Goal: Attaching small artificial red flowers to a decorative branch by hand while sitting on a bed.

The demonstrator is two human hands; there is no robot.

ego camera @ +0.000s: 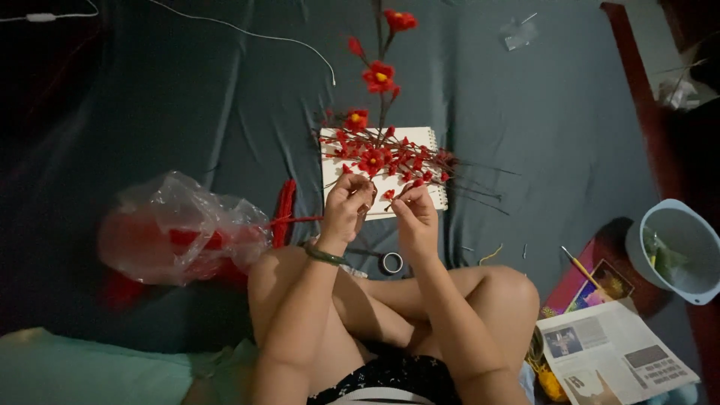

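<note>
Red flower branch point(379, 154) pinched in left hand point(346, 204) grip, right hand point(415, 217) grip closed on stem, over notebook point(431, 139) edge

Left hand point(346, 202) and right hand point(415, 217) raised together, fingers pinched, above crossed legs.

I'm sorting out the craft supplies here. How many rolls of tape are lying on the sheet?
1. A small tape roll lies on the dark sheet just below the left hand and right hand. Others may be hidden under the plastic bag.
</note>
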